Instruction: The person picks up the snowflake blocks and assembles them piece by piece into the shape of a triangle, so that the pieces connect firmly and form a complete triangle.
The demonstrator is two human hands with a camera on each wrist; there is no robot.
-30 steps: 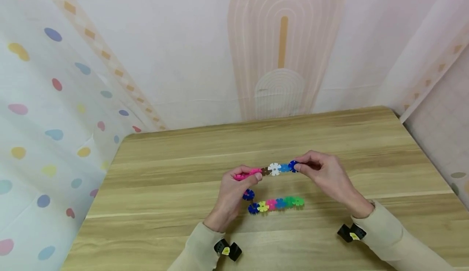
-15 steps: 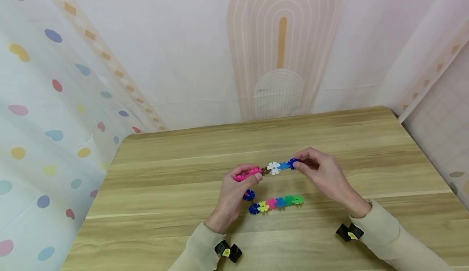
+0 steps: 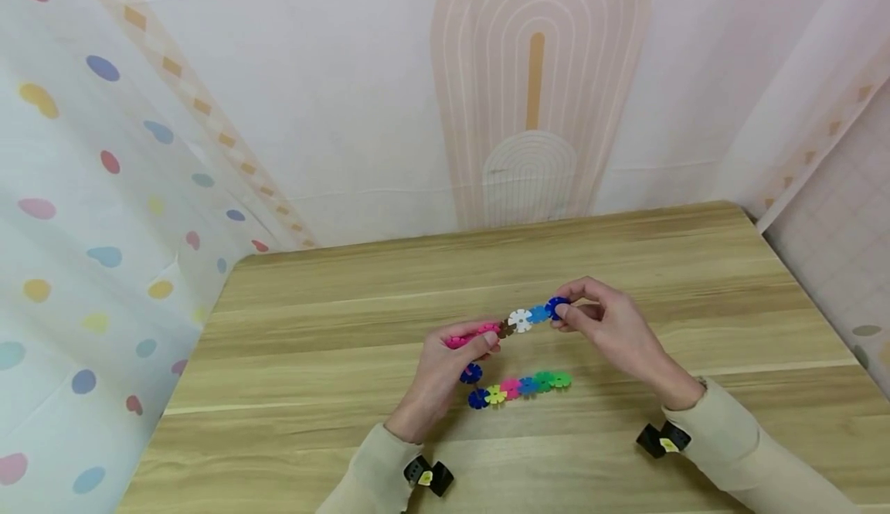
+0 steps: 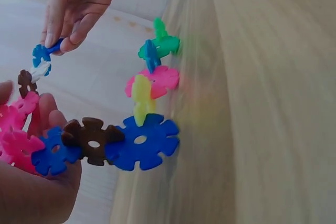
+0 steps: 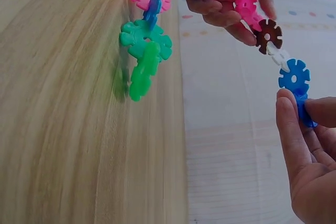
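Held above the middle of the wooden table point(image 3: 348, 297): one chain of snowflake discs point(image 3: 518, 319), joined edge to edge and bent back on itself. Upper run lifted clear of the wood, lower run point(image 3: 521, 386) (dark blue, yellow, pink, blue, two greens) resting on the table nearer the front edge.

Left hand point(image 3: 441, 367) curled round the pink discs point(image 3: 473, 334) at the bend, thumb on top, fingers beneath; in the left wrist view also cradling a blue and a brown disc point(image 4: 92, 140) of the stretch leading down to the lower run. Right hand point(image 3: 612, 328) pinching the dark blue end disc point(image 3: 556, 308) between thumb and fingertips, other fingers loosely folded behind.

Judged from this: a joining or adjusting step at the right-hand end. Best done with the pinch kept on the disc's face rather than its slots, the slot squared to its neighbour, and pressure straight along the chain (sideways twist likely to pop the white and brown links). Steady counter-hold from the left hand needed, since the hanging stretch tugs on the lower run.

Around: two small black clips with yellow tags, one point(image 3: 429, 475) by the left sleeve, one point(image 3: 664, 440) by the right, both near the front edge and well apart from the discs. Patterned curtain point(image 3: 104, 189) along the left and far edges. Nothing between hands and chain.
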